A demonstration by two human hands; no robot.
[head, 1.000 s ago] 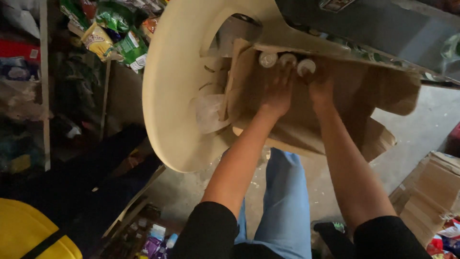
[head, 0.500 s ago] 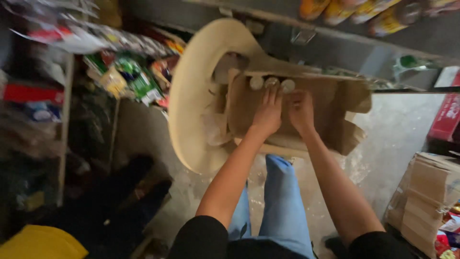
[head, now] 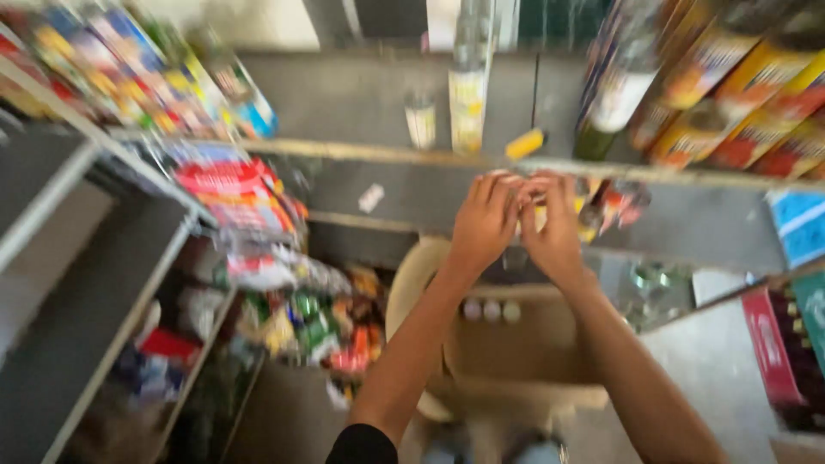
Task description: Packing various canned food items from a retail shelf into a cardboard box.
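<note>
In the head view we see both of our bare hands raised together in front of a grey metal shelf edge (head: 361, 153). Our left hand (head: 485, 219) and right hand (head: 550, 225) meet at the fingertips, fingers curled inward and bunched close around something small and yellowish between them; motion blur hides it, so we cannot tell what it is or whether the fingers truly pinch it. Just beyond the hands stands a row of tilted bottles with orange and yellow labels (head: 730, 94), and a tall clear bottle with a pale yellow label (head: 468, 86) stands upright on the shelf above. Below our forearms sits an open brown cardboard box (head: 524, 352) with three white round bottle caps (head: 491, 309) along its far edge, resting on a cream plastic chair (head: 408, 292). Colourful snack packets (head: 241, 189) hang on the left rack.
</note>
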